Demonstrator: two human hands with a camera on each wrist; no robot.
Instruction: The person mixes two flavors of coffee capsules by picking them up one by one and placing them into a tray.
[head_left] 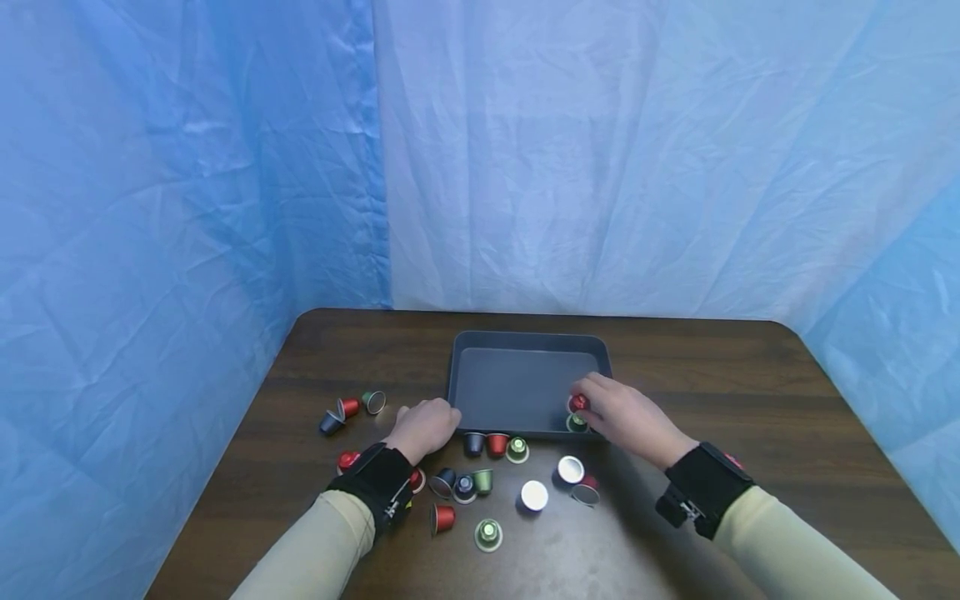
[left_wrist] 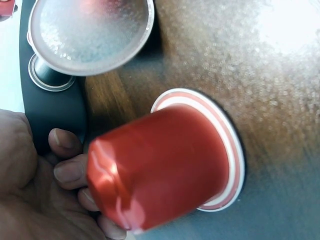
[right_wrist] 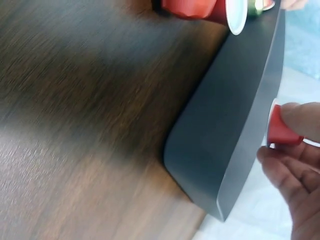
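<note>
My right hand pinches a red coffee capsule between thumb and fingers, over the right front part of a dark grey tray. Just below that capsule, inside the tray, is a green capsule. At the tray's left front corner, my left hand grips the rim with curled fingers; the thumb tip is hidden. Another red capsule is on the table beneath the left wrist. Along the tray's front wall stand a dark capsule, a red one and a green one.
Several more capsules are scattered before the tray, among them a white-lidded one and a green one. Left of my left hand are a dark capsule, a red one and a green one. Blue sheets surround the table.
</note>
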